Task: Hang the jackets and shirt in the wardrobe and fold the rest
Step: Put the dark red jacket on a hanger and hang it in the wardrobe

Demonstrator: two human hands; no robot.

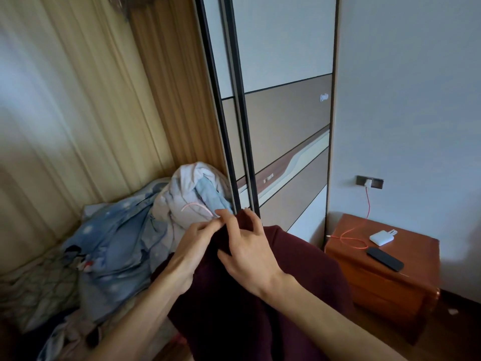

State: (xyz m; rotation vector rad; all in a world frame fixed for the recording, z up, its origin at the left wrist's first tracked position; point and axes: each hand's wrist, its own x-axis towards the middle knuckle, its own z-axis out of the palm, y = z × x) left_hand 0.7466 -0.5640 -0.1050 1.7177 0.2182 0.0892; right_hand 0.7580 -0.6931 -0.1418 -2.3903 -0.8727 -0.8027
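Observation:
A dark maroon garment (299,272) hangs in front of me, held up at its top edge by both hands. My left hand (192,246) pinches the cloth at its upper left. My right hand (247,254) grips the same edge just to the right, thumb against the fabric and fingers spread over it. Right behind the garment stands the wardrobe (283,118), its sliding doors drawn together. A pile of pale blue and white clothes and bedding (135,230) lies on the bed at the left.
An orange-brown bedside cabinet (385,280) stands at the right, carrying a white charger block (381,237), a black flat device (385,259) and a red cable (351,238) that runs up to a wall socket (369,182). Beige curtains (78,113) cover the left wall.

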